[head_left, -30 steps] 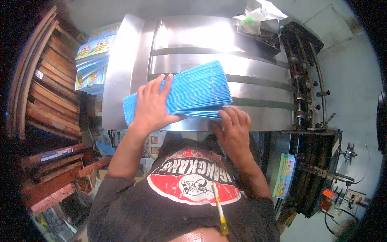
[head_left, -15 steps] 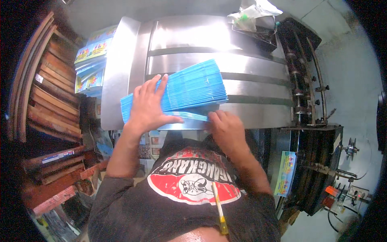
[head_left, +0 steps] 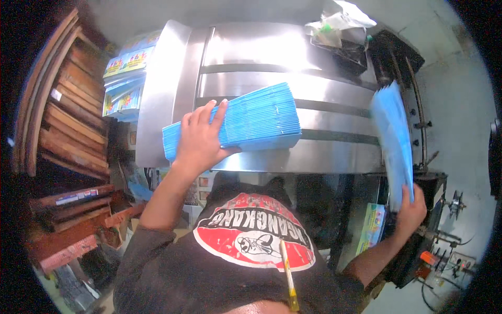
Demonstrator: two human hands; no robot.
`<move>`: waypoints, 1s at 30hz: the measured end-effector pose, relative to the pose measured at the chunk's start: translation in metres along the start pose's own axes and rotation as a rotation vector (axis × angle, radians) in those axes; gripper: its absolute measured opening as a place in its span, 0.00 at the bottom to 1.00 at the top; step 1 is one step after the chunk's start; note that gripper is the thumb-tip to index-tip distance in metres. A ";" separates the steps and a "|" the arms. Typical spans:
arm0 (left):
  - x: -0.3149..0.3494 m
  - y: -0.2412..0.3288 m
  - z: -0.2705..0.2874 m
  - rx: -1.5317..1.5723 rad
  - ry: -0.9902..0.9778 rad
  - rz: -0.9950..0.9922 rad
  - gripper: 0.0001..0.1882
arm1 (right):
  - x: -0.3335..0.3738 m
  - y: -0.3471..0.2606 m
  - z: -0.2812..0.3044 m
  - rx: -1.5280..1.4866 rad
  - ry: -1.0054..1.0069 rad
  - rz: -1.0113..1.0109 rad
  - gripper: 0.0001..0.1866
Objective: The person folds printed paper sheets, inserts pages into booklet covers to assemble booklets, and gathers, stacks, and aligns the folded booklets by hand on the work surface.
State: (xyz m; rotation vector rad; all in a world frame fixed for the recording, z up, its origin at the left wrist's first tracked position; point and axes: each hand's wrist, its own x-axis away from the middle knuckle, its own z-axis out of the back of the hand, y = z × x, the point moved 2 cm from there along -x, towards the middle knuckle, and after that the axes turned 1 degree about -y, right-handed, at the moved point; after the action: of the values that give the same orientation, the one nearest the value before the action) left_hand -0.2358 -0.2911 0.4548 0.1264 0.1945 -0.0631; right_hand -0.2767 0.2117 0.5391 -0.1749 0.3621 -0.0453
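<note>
A stack of blue folded sheets (head_left: 264, 112) lies aslant on the steel table, its many pleated edges facing up. Across the stack's left part lies my left hand (head_left: 204, 131), open, with the fingers spread and the thumb along the near side. Out to the right, past the table's edge, my right hand (head_left: 411, 209) is closed on the lower end of some blue folded sheets (head_left: 393, 136). They stand nearly upright and are slightly blurred; how many there are, I cannot tell.
The steel table (head_left: 334, 154) has dark slots across it. Printed sheets (head_left: 128, 65) are stacked at its left, beside wooden boards (head_left: 78, 104). A dark box with plastic wrapping (head_left: 342, 26) sits at the far right. Black machinery with metal rods (head_left: 415, 112) stands along the right side.
My right hand has moved from the stack's near edge far to the right, taking blue folded sheets off the stack. My left hand has stayed on the stack.
</note>
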 end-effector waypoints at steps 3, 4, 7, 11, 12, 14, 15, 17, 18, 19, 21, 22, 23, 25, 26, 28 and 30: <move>0.003 0.000 -0.001 -0.016 -0.027 0.041 0.57 | -0.006 -0.031 -0.075 0.094 0.107 -0.012 0.14; 0.002 0.000 -0.002 -0.015 -0.033 0.051 0.58 | -0.006 -0.035 -0.104 0.098 0.128 0.017 0.14; 0.000 0.001 -0.001 0.002 -0.047 0.064 0.60 | 0.011 -0.056 -0.172 0.211 -0.314 0.108 0.18; 0.001 0.001 0.002 0.011 0.012 0.019 0.57 | 0.025 -0.082 -0.171 0.125 -0.199 0.328 0.23; 0.004 0.001 0.002 0.010 0.011 0.025 0.57 | 0.025 -0.093 -0.166 0.124 -0.201 0.334 0.23; 0.006 0.002 0.003 -0.007 0.054 0.007 0.57 | 0.019 -0.129 -0.147 -0.165 -0.269 0.394 0.24; 0.005 0.002 0.003 -0.005 0.055 0.008 0.57 | 0.020 -0.149 -0.140 -0.163 -0.269 0.395 0.24; 0.006 0.002 0.003 0.005 0.017 0.013 0.56 | 0.032 -0.193 -0.124 -0.379 -0.101 0.587 0.23; 0.007 0.001 0.004 0.004 0.014 0.017 0.56 | 0.036 -0.207 -0.122 -0.381 -0.105 0.589 0.23; 0.007 0.001 0.004 0.007 0.011 0.023 0.56 | 0.040 -0.219 -0.120 -0.370 -0.083 0.666 0.23; 0.006 0.001 0.003 0.010 0.008 0.033 0.56 | 0.046 -0.228 -0.125 -0.305 -0.069 0.749 0.23; 0.006 0.001 0.002 0.016 -0.013 0.050 0.58 | 0.050 -0.226 -0.129 -0.307 -0.070 0.754 0.23; 0.006 0.000 0.001 0.022 -0.035 0.068 0.60 | 0.055 -0.224 -0.132 -0.320 -0.075 0.730 0.23; 0.006 0.001 0.000 0.021 -0.031 0.072 0.60 | 0.059 -0.222 -0.134 -0.335 -0.084 0.710 0.23; 0.006 0.002 0.000 0.019 -0.027 0.071 0.60 | 0.060 -0.224 -0.133 -0.327 -0.064 0.701 0.23; 0.006 0.001 0.000 0.016 -0.028 0.078 0.60 | 0.064 -0.225 -0.134 -0.320 -0.045 0.690 0.23; 0.006 0.000 -0.001 0.014 -0.026 0.085 0.60 | 0.070 -0.223 -0.138 -0.330 -0.037 0.668 0.23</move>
State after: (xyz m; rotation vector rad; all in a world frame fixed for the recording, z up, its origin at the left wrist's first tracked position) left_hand -0.2303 -0.2913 0.4531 0.1473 0.1629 0.0185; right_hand -0.2635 -0.0356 0.4282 -0.3722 0.3745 0.6796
